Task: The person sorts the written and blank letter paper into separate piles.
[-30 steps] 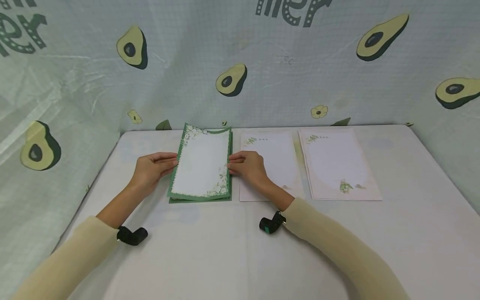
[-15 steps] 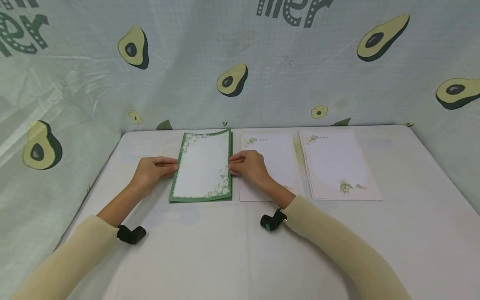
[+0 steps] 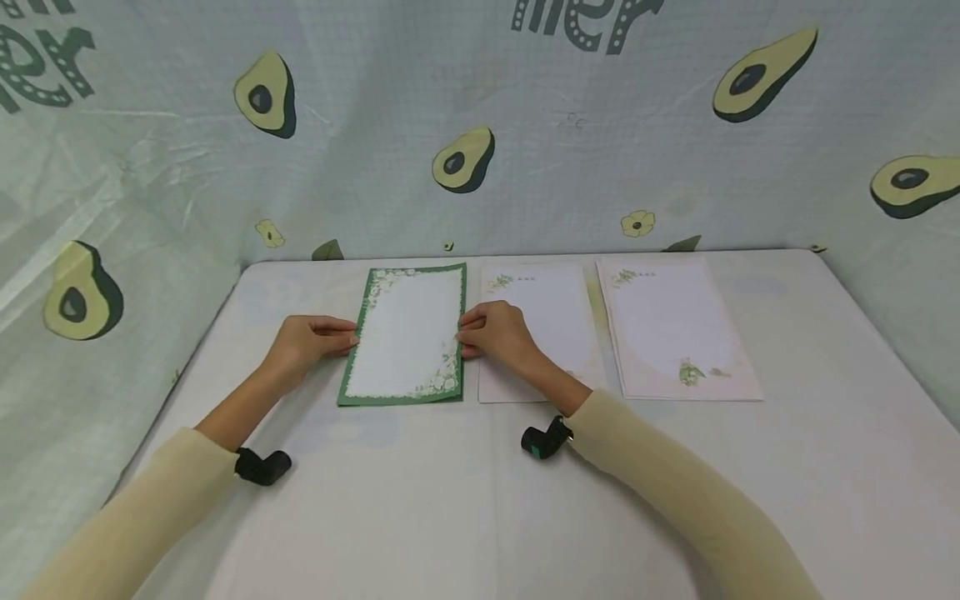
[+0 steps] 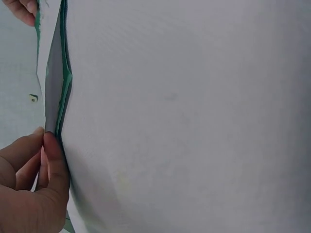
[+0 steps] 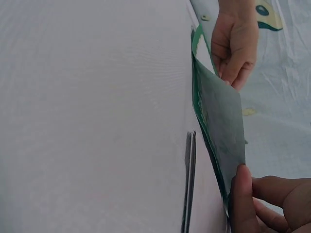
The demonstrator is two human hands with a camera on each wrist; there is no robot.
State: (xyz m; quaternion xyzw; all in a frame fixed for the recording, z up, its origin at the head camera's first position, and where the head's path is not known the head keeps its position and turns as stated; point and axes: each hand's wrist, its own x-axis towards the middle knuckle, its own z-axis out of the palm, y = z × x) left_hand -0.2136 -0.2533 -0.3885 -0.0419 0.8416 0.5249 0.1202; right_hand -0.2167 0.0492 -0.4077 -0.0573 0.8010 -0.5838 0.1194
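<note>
A sheet of letter paper (image 3: pixel 408 333) with a green floral border lies between my hands, over more green-edged sheets of the same stack. My left hand (image 3: pixel 303 346) pinches its left edge between thumb and fingers. On the opposite edge, my right hand (image 3: pixel 498 335) pinches the paper in the same way. In the left wrist view, beside my left hand (image 4: pixel 34 179), the sheet's side stands raised above the green edges (image 4: pixel 62 104) below. The right wrist view shows the sheet's grey underside (image 5: pixel 226 126) lifted near my right hand (image 5: pixel 272 204).
Right of the green stack lies a pale pink floral sheet (image 3: pixel 540 317), partly covered by my right hand and wrist. Farther right is another pink stack (image 3: pixel 667 325) with slightly offset edges. A white cloth (image 3: pixel 420 500) covers the table, and an avocado-print curtain (image 3: pixel 360 183) hangs behind.
The top green-bordered sheet has come down nearer the front and lined up with the sheets beneath. My left hand has shifted slightly right and toward the front; my right hand has barely moved.
</note>
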